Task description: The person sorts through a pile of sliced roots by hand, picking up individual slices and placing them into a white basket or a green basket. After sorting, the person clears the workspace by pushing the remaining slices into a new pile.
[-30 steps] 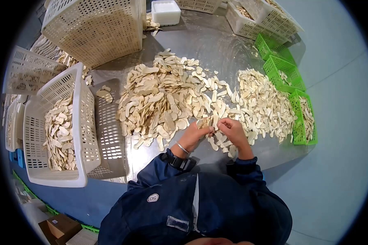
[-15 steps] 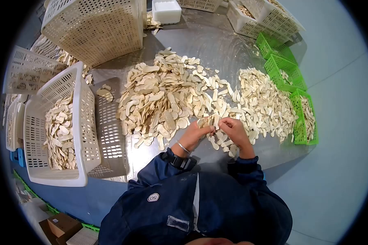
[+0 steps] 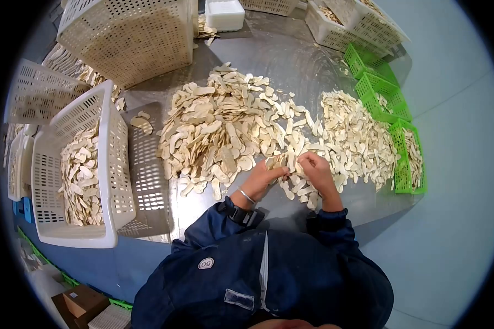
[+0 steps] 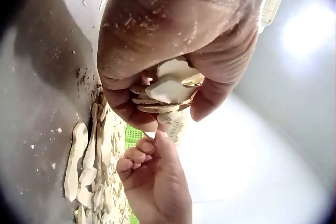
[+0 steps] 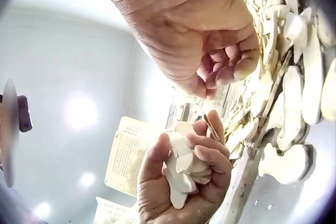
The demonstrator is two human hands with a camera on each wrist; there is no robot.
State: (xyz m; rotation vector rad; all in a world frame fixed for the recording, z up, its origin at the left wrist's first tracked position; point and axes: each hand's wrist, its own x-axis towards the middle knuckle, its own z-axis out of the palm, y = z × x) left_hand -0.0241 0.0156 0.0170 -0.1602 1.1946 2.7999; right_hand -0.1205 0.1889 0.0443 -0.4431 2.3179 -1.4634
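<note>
Pale, flat, elongated dried slices with tan edges lie in a broad heap (image 3: 214, 126) in front of the person. The left hand (image 3: 262, 178) grips a small stack of slices (image 4: 170, 90), curling its fingers and thumb round them. Close beside it is the right hand (image 3: 318, 171), fingers curled in and thumb meeting the index fingertip. A small pale slice (image 4: 150, 134) shows at these tips in the left wrist view. Seen from the right wrist, the right hand (image 5: 210, 50) is just above the left hand (image 5: 184, 182), where one slice (image 5: 211, 128) stands edge-on near the left fingertips.
A second heap (image 3: 357, 142) of smaller pieces spreads to the right, beside green baskets (image 3: 405, 178). At left, a white perforated crate (image 3: 118, 164) holds more slices. A tall crate (image 3: 126, 44) and a white tub (image 3: 225, 15) stand at the back of the metal table (image 3: 285, 52).
The right hand has shifted slightly right and up, away from the left fingertips. The left hand stays nearly in place, still holding its stack.
</note>
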